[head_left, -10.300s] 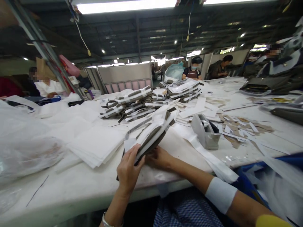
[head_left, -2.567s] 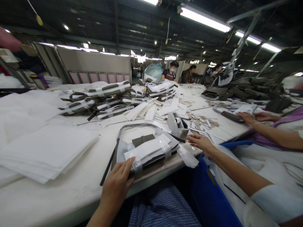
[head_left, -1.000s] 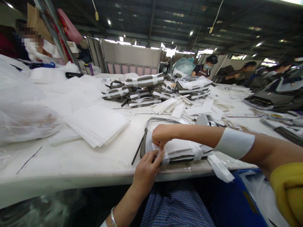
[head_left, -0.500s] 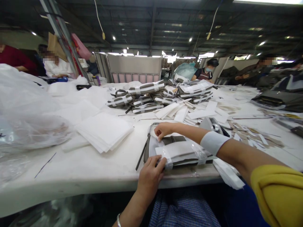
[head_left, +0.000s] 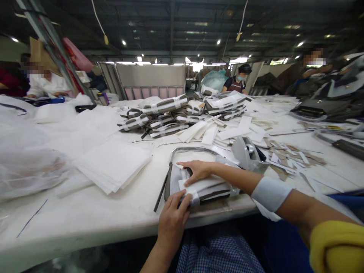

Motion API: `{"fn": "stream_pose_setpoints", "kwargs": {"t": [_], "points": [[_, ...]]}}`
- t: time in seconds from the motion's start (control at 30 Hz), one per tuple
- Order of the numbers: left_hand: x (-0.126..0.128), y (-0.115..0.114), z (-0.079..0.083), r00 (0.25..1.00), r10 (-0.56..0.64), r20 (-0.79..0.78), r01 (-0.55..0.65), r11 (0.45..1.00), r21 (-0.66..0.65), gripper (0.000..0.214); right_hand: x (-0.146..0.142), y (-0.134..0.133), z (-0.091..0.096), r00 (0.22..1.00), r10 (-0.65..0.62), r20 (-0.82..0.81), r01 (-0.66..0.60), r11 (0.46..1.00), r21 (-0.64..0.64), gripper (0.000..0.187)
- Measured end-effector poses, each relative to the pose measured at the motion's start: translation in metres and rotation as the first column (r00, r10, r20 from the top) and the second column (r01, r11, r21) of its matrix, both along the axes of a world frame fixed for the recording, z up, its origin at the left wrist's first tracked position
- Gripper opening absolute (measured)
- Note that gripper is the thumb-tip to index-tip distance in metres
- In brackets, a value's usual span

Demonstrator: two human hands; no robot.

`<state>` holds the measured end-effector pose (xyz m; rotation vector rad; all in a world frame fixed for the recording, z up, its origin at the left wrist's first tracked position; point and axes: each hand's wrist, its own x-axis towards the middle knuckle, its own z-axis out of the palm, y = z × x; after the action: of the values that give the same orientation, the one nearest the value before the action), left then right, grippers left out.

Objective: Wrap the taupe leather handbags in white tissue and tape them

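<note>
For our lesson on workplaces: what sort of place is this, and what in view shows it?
Probably a factory packing floor: a long table, a heap of taped, paper-wrapped bundles, a tape dispenser, and the left hand and right hand pressing on one more bundle.

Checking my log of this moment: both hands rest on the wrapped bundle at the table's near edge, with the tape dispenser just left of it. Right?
Wrong side. In the head view the left hand and right hand do rest on the wrapped bundle at the table's near edge, but the tape dispenser stands just right of it.
</note>
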<state>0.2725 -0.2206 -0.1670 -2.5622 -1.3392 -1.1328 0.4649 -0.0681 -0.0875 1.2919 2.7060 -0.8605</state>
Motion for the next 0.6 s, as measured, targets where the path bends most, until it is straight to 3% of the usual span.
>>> {"fn": "stream_pose_setpoints", "kwargs": {"t": [0.13, 0.23, 0.33, 0.47, 0.53, 0.6], "points": [[-0.002, 0.003, -0.002, 0.999, 0.013, -0.048, -0.01, 0.998, 0.066, 0.046, -0.002, 0.007, -0.012, 0.989, -0.092, -0.114, 0.097, 0.994, 0.046, 0.098], [-0.002, 0.004, -0.004, 0.997, 0.012, -0.074, -0.002, 0.992, 0.125, 0.042, -0.005, 0.003, -0.018, 0.962, -0.176, -0.21, 0.208, 0.968, 0.142, 0.067], [-0.007, 0.004, 0.0, 0.997, -0.023, -0.079, 0.033, 0.991, 0.13, 0.039, 0.0, -0.012, -0.01, 0.93, -0.254, -0.266, 0.321, 0.912, 0.255, 0.037], [-0.025, 0.007, 0.017, 0.993, -0.117, 0.012, 0.117, 0.993, -0.007, 0.033, 0.042, -0.053, 0.013, 0.897, -0.323, -0.302, 0.426, 0.816, 0.391, 0.039], [-0.036, 0.016, 0.026, 0.991, -0.015, 0.132, 0.028, 0.994, -0.102, 0.035, 0.074, -0.075, 0.02, 0.85, -0.452, -0.27, 0.526, 0.753, 0.395, 0.047], [-0.041, 0.031, 0.032, 0.949, 0.182, 0.256, -0.098, 0.946, -0.308, 0.045, 0.105, -0.092, 0.021, 0.765, -0.609, -0.209, 0.64, 0.683, 0.353, 0.059]]}}
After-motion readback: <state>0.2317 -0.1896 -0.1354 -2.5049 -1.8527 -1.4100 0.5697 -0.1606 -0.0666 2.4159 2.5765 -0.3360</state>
